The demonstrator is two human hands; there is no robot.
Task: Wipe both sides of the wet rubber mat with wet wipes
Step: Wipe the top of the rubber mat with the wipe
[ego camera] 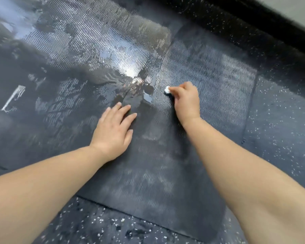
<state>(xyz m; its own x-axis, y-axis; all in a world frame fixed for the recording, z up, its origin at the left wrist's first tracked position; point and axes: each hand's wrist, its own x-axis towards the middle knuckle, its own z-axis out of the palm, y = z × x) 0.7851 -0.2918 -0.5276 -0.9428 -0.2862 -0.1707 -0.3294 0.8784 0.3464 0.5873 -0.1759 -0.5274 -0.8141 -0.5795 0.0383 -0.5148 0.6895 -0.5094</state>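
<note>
A large black rubber mat (209, 81) with a wavy ribbed surface lies flat on the floor and fills most of the view. Water pools and shines near its middle. My left hand (113, 131) lies flat on the mat with straight, spread fingers, just below the puddle. My right hand (185, 101) is curled around a small white wet wipe (167, 90), which sticks out at the fingertips and touches the mat right of the puddle. Most of the wipe is hidden inside the fist.
Dark speckled flooring (280, 131) surrounds the mat at the right and near edges. A black raised border (264, 27) runs along the far right. White marks (12, 98) show on the wet surface at the left.
</note>
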